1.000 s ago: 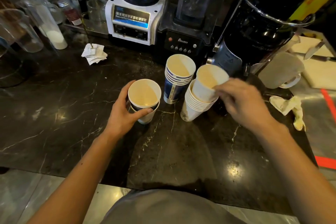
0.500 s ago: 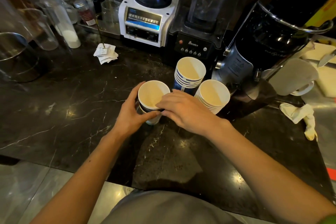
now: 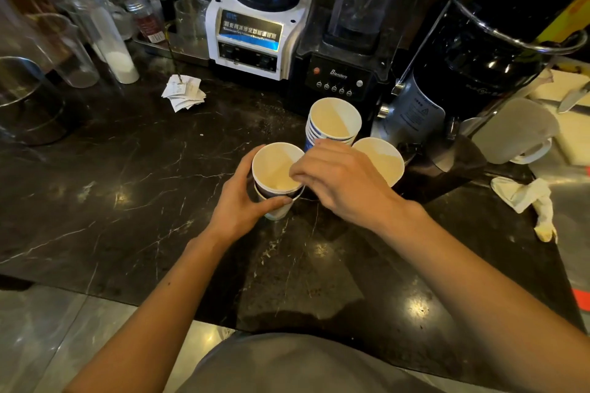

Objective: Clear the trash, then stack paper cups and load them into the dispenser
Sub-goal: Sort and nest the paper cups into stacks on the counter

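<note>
Left hand [image 3: 238,201] wraps my short stack [image 3: 276,182]; right hand [image 3: 338,179] pinches the top cup's rim, axis upright. Other stacks [image 3: 333,121] sit just right, nearest that hand.

The right hand [image 3: 341,182], a second ago pinching a cup atop the right-hand stack [image 3: 381,161], now sits at the left stack [image 3: 277,180], that cup nested in, fingers [image 3: 298,171] on its rim.
</note>
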`<state>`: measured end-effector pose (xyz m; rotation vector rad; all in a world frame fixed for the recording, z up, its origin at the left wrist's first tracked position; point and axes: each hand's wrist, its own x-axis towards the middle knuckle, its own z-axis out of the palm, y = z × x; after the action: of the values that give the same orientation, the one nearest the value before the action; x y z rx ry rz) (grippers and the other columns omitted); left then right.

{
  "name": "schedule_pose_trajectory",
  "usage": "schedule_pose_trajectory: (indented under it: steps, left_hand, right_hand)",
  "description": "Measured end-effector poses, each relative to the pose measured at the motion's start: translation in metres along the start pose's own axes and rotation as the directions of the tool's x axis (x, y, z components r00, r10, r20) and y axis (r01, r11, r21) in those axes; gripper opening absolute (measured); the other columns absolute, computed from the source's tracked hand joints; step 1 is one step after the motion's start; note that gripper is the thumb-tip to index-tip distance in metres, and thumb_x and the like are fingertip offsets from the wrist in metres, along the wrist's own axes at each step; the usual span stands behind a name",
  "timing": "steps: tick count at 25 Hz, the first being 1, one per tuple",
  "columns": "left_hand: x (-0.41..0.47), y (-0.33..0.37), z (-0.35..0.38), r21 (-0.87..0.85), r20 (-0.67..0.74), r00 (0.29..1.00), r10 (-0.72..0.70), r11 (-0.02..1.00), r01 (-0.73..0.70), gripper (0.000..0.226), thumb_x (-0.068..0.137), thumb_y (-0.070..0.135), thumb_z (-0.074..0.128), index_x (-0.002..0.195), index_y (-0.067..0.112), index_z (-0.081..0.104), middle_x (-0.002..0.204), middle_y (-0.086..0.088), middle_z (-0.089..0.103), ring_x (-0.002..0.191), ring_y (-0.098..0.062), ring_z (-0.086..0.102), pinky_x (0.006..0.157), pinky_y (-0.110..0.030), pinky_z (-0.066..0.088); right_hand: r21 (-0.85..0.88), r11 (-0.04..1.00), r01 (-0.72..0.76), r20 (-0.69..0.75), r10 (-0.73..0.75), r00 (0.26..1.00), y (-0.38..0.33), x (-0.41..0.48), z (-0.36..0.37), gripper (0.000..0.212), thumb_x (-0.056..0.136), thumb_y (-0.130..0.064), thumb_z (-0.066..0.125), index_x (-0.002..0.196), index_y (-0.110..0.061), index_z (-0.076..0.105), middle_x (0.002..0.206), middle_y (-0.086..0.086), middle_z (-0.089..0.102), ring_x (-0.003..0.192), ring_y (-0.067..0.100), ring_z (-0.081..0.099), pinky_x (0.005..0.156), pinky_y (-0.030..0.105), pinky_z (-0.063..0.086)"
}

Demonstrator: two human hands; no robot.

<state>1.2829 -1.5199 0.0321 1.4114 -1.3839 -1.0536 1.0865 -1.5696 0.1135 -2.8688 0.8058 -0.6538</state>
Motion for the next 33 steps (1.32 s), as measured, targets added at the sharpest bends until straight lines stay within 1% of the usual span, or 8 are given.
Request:
schedule_pose_trajectory:
  steps: [3,9,14,21,24,28,31,33]
  left_hand:
    - [0.002,-0.001,-0.001,0.032,0.007,1.0,0.028,0.999,-0.028,0.091,0.069,0.02,0.083,0.141,0.036,0.03,0.129,0.034,0.042,0.121,0.019,0.04,0.094,0.0,0.035]
    - [0.0,0.001,-0.003,0.061,0.043,0.999,0.032,0.998,-0.035,0.089,0.07,0.02,0.082,0.14,0.035,0.029,0.128,0.035,0.039,0.121,0.02,0.038,0.097,-0.002,0.034]
    - [0.001,0.0,-0.003,0.02,0.044,0.999,-0.005,1.0,0.004,0.085,0.071,0.013,0.081,0.136,0.037,0.031,0.124,0.034,0.044,0.112,0.026,0.042,0.087,0.003,0.037]
    - [0.0,0.002,-0.001,0.045,0.018,1.0,-0.007,0.999,0.006,0.088,0.071,0.017,0.082,0.139,0.038,0.03,0.131,0.032,0.038,0.124,0.013,0.035,0.097,-0.006,0.029]
    - [0.0,0.001,0.0,0.039,0.013,1.0,-0.007,0.999,0.007,0.091,0.07,0.018,0.082,0.143,0.033,0.03,0.137,0.024,0.038,0.129,0.004,0.035,0.1,-0.01,0.03]
    - [0.0,0.0,0.001,0.012,0.013,1.0,-0.023,1.0,0.023,0.092,0.069,0.02,0.083,0.143,0.035,0.03,0.136,0.025,0.039,0.127,0.006,0.036,0.098,-0.009,0.032]
    - [0.0,0.001,0.001,0.017,0.024,0.999,-0.047,0.999,0.047,0.091,0.068,0.02,0.083,0.142,0.035,0.031,0.131,0.03,0.041,0.121,0.014,0.038,0.095,-0.007,0.033]
    - [-0.002,-0.002,-0.001,0.021,0.041,0.997,-0.071,0.997,0.07,0.093,0.068,0.021,0.084,0.143,0.034,0.031,0.128,0.034,0.04,0.116,0.023,0.038,0.092,-0.001,0.032]
  right_hand:
    - [0.029,0.999,-0.02,0.184,0.014,0.983,-0.001,-0.01,0.017,0.02,0.091,-0.018,0.066,0.109,-0.012,0.071,0.104,0.005,0.07,0.1,0.025,0.062,0.09,0.04,0.05]
    - [0.015,0.999,-0.035,0.189,0.031,0.982,0.0,-0.005,0.019,0.013,0.085,-0.014,0.065,0.093,-0.015,0.075,0.089,0.002,0.073,0.09,0.025,0.064,0.099,0.047,0.047]
    - [0.166,0.974,-0.155,-0.208,0.189,0.96,-0.006,0.011,-0.029,0.016,0.09,-0.013,0.062,0.095,-0.004,0.074,0.089,0.005,0.073,0.085,0.024,0.065,0.087,0.046,0.052]
    - [-0.014,0.943,-0.331,-0.522,0.276,0.807,0.004,-0.035,-0.141,0.016,0.094,-0.006,0.061,0.108,-0.004,0.068,0.105,0.0,0.061,0.1,0.005,0.054,0.096,0.008,0.037]
    - [-0.066,0.927,-0.369,-0.436,0.306,0.846,0.016,-0.065,-0.129,0.017,0.093,-0.008,0.061,0.107,-0.003,0.069,0.101,0.004,0.065,0.097,0.009,0.055,0.106,0.016,0.034]
    - [-0.11,0.918,-0.382,-0.113,0.37,0.922,0.034,-0.087,-0.081,0.02,0.093,-0.015,0.061,0.107,-0.005,0.071,0.098,0.009,0.071,0.096,0.024,0.063,0.108,0.039,0.039]
    - [-0.105,0.908,-0.406,0.154,0.418,0.895,0.04,-0.09,-0.049,0.023,0.094,-0.018,0.06,0.115,-0.015,0.069,0.106,0.001,0.069,0.104,0.02,0.059,0.101,0.045,0.044]
    - [-0.11,0.901,-0.42,0.172,0.433,0.885,0.036,-0.082,-0.044,0.028,0.096,-0.023,0.057,0.122,-0.017,0.066,0.116,-0.001,0.065,0.112,0.018,0.056,0.107,0.045,0.04]
